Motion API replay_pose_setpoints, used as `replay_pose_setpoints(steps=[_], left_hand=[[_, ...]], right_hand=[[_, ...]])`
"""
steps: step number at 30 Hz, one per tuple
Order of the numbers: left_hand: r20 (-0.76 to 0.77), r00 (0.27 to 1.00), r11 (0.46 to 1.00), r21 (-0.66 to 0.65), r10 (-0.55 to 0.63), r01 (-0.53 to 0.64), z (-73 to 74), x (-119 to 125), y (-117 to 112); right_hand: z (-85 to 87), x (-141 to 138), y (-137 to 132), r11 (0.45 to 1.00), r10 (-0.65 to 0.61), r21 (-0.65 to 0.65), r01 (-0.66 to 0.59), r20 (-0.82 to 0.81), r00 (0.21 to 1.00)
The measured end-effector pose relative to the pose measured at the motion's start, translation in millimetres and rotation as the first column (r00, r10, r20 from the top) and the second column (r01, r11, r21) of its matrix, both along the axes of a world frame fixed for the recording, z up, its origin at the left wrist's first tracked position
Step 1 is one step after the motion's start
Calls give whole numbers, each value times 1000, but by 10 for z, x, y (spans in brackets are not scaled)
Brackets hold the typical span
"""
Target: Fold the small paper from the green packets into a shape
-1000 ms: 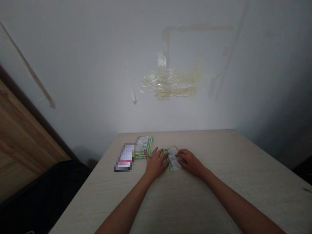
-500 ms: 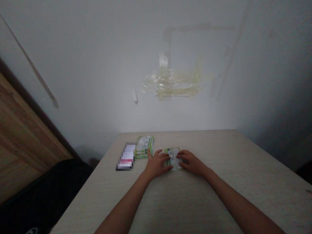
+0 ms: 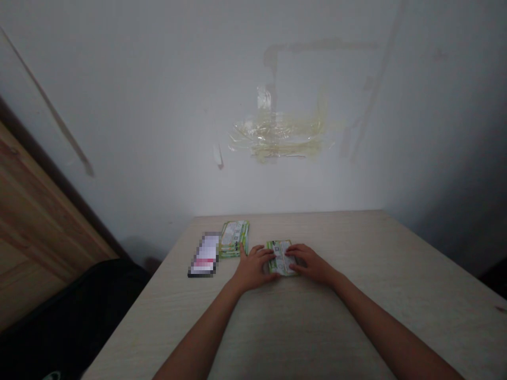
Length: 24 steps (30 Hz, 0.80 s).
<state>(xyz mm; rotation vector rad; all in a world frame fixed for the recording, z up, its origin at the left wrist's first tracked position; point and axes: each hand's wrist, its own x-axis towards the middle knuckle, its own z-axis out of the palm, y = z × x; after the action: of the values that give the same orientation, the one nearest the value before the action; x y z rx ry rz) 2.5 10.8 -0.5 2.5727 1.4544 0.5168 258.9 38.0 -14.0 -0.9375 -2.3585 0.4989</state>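
Note:
A small green-and-white printed packet lies flat on the table between my two hands. My left hand is at its left edge, fingers spread, with the fingertips and thumb at that edge. On the opposite side, my right hand rests its parted fingertips on the packet's right part. A stack of similar green-and-white packets sits just beyond my left hand, whose index finger reaches its near right corner.
A phone with a pixelated screen lies left of the stack. The pale wooden table meets a wall with clear tape on it. At the left are a dark bag and a wooden panel.
My left hand's fingers have shifted slightly left, showing a bit more of the packet's left edge. The packet and my right hand stay nearly the same.

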Motion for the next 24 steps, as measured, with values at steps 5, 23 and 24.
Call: replay_pose_setpoints(steps=[5,23,24], left_hand=[[27,1000,1000,16,8,-9,-7,-4,0],[119,990,997,-11,78,-77,53,22,-5],[127,988,996,-12,86,-85,57,26,-7]], right_hand=[[-27,23,13,999,9,-36,-9,-6,1000],[-43,35,39,996,-68,-73,60,-115,991],[-46,23,38,992,-104,-83,93,-136,985]])
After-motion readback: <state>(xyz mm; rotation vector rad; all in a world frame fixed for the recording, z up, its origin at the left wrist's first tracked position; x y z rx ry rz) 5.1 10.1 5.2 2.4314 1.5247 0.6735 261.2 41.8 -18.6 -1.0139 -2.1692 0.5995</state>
